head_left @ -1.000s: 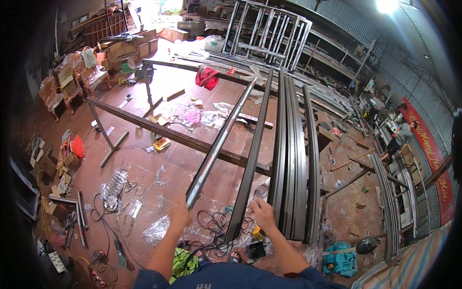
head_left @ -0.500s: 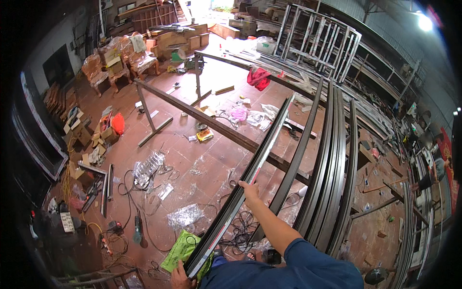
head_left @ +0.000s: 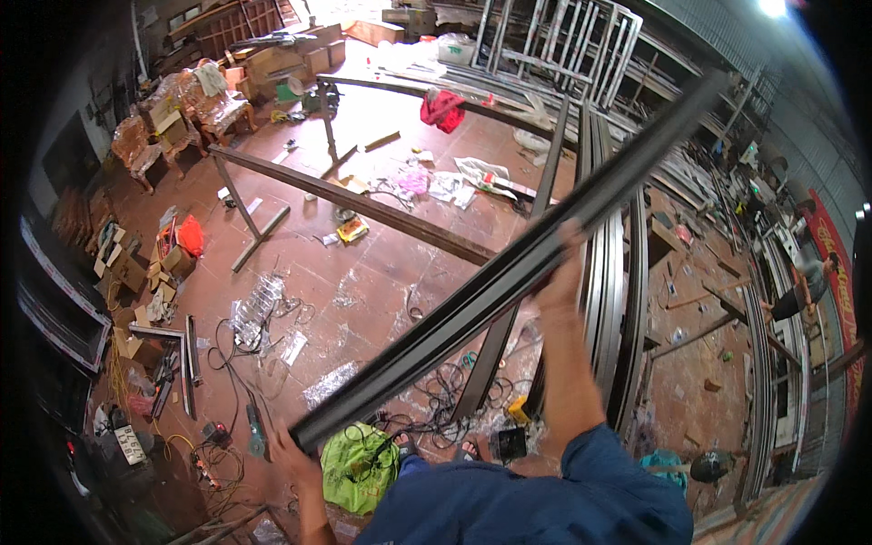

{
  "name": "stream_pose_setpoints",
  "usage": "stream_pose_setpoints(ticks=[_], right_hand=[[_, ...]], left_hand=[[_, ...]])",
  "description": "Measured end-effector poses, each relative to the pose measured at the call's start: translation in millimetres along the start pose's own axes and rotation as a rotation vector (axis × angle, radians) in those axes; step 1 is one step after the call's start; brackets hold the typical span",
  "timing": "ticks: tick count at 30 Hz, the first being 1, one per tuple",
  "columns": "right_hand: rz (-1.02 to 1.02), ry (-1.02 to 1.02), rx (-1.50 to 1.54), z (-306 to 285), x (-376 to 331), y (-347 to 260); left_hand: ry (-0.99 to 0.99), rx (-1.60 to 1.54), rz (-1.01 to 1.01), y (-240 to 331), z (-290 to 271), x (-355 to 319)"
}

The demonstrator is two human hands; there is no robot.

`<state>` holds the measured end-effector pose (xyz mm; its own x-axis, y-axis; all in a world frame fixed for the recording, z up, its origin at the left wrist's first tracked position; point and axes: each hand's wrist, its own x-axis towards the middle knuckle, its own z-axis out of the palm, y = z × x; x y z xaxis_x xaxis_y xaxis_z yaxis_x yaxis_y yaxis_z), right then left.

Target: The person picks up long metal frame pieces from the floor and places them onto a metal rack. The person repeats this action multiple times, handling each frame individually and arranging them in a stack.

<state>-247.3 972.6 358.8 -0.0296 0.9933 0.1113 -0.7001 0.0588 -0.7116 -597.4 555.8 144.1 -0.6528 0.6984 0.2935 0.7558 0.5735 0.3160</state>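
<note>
I hold a long dark metal profile bar [head_left: 472,300] that slants from lower left up to the upper right. My left hand [head_left: 289,447] grips its near end at the bottom left. My right hand [head_left: 561,283], arm raised, grips the bar about halfway along, from underneath. Below the bar, several more long dark profiles [head_left: 607,272] lie side by side across a rusty steel trestle beam [head_left: 363,204].
A second trestle beam [head_left: 400,86] with a red cloth [head_left: 441,107] stands farther off. Cables, a green bag [head_left: 359,463], tools and plastic wrap litter the red tiled floor. Cardboard boxes and chairs stand at left, white metal frames [head_left: 554,41] at back. A person [head_left: 804,282] stands at right.
The bar has come up off the stack and now tilts high toward the upper right. My right arm has risen with it; my left hand stays at its near end.
</note>
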Motion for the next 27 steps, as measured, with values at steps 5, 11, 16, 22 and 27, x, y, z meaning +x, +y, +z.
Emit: stream_pose_setpoints(ticks=[5, 11, 16, 22, 27], right_hand=[[-0.567, 0.184, -0.049, -36.0, -32.5, -165.6], [-0.960, 0.358, -0.053, -103.2, -122.7, -262.5], [-1.308, 0.671, 0.134, -129.6, -179.8, -307.1], [-1.428, 0.764, -0.458, -313.5, -284.8, -342.9], [-1.022, 0.204, 0.175, -233.9, -295.2, -319.4]], left_hand=[[-0.017, -0.365, -0.172, 19.5, 102.0, 71.5], [-1.078, -0.794, 0.162, 242.5, 105.3, 40.3], [-0.922, -0.894, 0.289, 326.3, 142.3, 4.2], [-1.013, -1.028, 0.129, 360.9, 133.4, -25.0], [-0.970, -1.052, 0.021, 375.7, 174.8, -2.0]])
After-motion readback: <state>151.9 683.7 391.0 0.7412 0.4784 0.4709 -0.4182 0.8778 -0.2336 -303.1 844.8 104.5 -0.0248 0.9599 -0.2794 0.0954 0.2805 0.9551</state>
